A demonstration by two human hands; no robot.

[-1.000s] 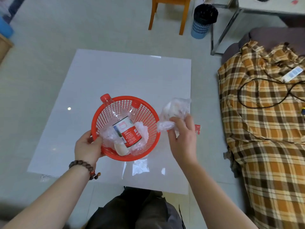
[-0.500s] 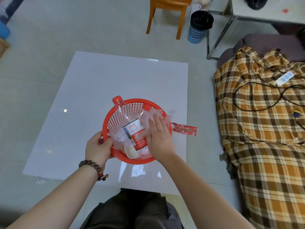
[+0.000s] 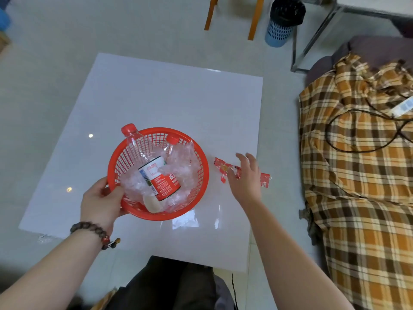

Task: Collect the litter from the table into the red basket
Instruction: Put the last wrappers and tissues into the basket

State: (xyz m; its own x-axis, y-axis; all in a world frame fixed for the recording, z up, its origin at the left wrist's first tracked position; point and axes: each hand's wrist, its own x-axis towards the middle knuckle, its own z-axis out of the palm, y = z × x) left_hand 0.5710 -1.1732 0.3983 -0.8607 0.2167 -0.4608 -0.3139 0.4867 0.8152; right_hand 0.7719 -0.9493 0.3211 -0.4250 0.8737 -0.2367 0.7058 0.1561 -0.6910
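Note:
The red basket [image 3: 202, 173] sits near the front of the white table [image 3: 169, 104]. My left hand [image 3: 101, 201] grips its near-left rim. Inside lie a clear plastic bottle [image 3: 154, 170] with a red cap and red label, a second red-capped bottle, and crumpled clear plastic bags [image 3: 183, 163]. To the right of the basket a red snack wrapper [image 3: 223, 167] lies flat by the table's right edge. My right hand [image 3: 245, 175] hovers over the wrapper's middle with fingers spread, holding nothing.
A sofa with an orange plaid cover [image 3: 362, 175], a black cable and a white remote on it, runs along the right. Beyond the table stand a wooden chair [image 3: 232, 16], a blue bin with a black bag [image 3: 282, 21] and a metal-framed table [image 3: 321, 23].
My right hand carried a crumpled plastic bag into the basket, let it go, then swung right over the red wrapper. The left hand kept hold of the basket rim.

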